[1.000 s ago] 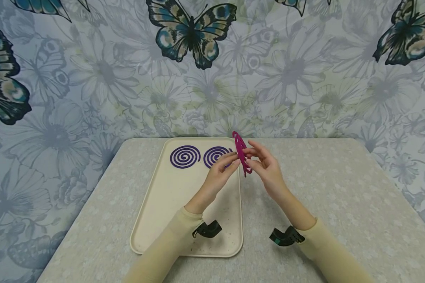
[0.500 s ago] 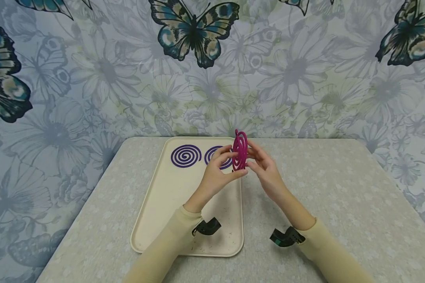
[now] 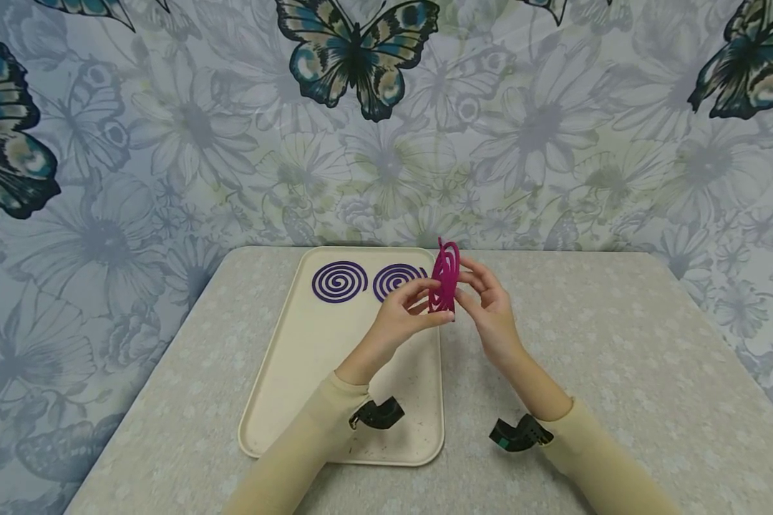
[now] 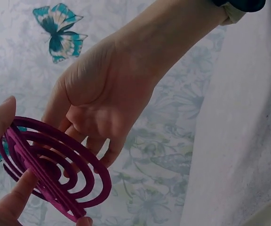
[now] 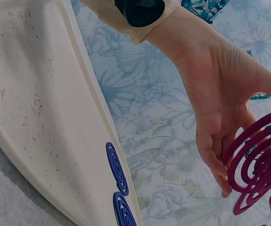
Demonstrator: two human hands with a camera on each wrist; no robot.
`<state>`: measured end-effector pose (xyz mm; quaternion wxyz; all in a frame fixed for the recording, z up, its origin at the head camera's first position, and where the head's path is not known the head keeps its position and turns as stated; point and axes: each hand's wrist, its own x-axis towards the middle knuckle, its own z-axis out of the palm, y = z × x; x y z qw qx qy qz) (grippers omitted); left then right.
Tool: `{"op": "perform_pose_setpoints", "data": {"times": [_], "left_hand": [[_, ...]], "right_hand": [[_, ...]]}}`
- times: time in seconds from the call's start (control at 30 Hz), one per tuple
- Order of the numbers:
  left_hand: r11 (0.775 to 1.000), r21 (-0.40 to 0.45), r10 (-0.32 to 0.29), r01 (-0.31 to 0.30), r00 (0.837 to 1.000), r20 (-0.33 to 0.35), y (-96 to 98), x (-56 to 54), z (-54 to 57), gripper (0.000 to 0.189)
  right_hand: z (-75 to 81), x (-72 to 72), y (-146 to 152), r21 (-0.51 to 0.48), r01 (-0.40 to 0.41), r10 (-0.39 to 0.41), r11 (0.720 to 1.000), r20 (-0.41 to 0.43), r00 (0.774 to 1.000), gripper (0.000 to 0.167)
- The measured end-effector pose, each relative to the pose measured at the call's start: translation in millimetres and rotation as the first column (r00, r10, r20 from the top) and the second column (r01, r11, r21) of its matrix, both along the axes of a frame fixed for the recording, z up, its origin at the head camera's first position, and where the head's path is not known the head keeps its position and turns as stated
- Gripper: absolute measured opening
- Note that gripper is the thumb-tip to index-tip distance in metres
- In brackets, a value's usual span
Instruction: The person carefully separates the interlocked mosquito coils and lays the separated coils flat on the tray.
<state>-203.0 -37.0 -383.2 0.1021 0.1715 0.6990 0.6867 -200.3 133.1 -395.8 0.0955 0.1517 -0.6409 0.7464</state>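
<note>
A magenta spiral (image 3: 445, 277) is held up on edge over the tray's right rim. Its coils overlap, and whether it is one piece or two I cannot tell. My left hand (image 3: 399, 315) grips it, thumb along its lower end and fingers against its left side. From the right, my right hand (image 3: 494, 315) holds it between thumb and fingers. In the left wrist view the magenta spiral (image 4: 86, 176) shows its open coils, with my right hand (image 4: 112, 84) beyond. The right wrist view has my left hand (image 5: 215, 89) beside the coils, while my right hand is mostly cut off.
A cream tray (image 3: 335, 400) lies on the pale patterned table (image 3: 586, 322). Toward its far edge sit a purple spiral (image 3: 338, 282) and another purple spiral (image 3: 393, 279), partly hidden by my left hand. Dark specks dot the tray. A butterfly-print backdrop (image 3: 386, 157) stands behind.
The magenta spiral has turned from a slanted edge-on pose to more upright, showing its coils. My left hand has spread its thumb lower along it. Both hands stay close to the spiral.
</note>
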Motion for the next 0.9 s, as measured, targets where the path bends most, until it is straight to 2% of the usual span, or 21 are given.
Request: {"op": "perform_pose_setpoints", "data": {"times": [0.1, 0.2, 0.33, 0.43, 0.63, 0.7, 0.77, 0.9], "left_hand": [[0.999, -0.048, 0.019, -0.02, 1.0, -0.02, 1.4, 0.6, -0.7, 0.047], [0.998, -0.052, 0.017, -0.019, 0.999, -0.033, 2.3, 0.8, -1.7, 0.048], [0.999, -0.045, 0.025, -0.029, 0.996, -0.084, 3.0, 0.7, -1.7, 0.049], [0.997, -0.049, 0.051, -0.058, 0.989, -0.137, 3.4, 0.2, -1.0, 0.05], [0.997, -0.035, 0.062, -0.068, 0.987, -0.148, 2.2, -1.4, 0.3, 0.053], [0.996, -0.053, 0.068, -0.078, 0.985, -0.159, 0.8, -2.7, 1.3, 0.056], [0.992, -0.076, 0.085, -0.099, 0.983, -0.163, -1.8, -4.0, 2.6, 0.06], [0.991, -0.084, 0.092, -0.101, 0.99, -0.107, -9.2, -7.6, 5.8, 0.063]], "right_hand": [[-0.9, 0.0, -0.8, -0.06, 0.03, -0.028, 0.998, 0.037, 0.999, 0.04], [-1.1, -0.2, -0.6, -0.107, 0.027, -0.019, 0.994, 0.076, 0.997, 0.039], [0.3, -0.2, 0.8, -0.14, -0.073, 0.097, 0.987, 0.172, 0.98, 0.036], [1.2, 0.1, 1.6, -0.186, -0.163, 0.209, 0.969, 0.265, 0.941, 0.04], [0.8, -1.3, 2.0, -0.278, -0.297, 0.385, 0.914, 0.353, 0.853, 0.052], [1.2, -2.8, 2.4, -0.311, -0.291, 0.398, 0.905, 0.374, 0.838, 0.053], [2.3, -4.8, 4.1, -0.346, -0.24, 0.376, 0.907, 0.409, 0.831, 0.054], [6.6, -9.2, 11.5, -0.412, -0.122, 0.324, 0.903, 0.468, 0.823, 0.053]]}}
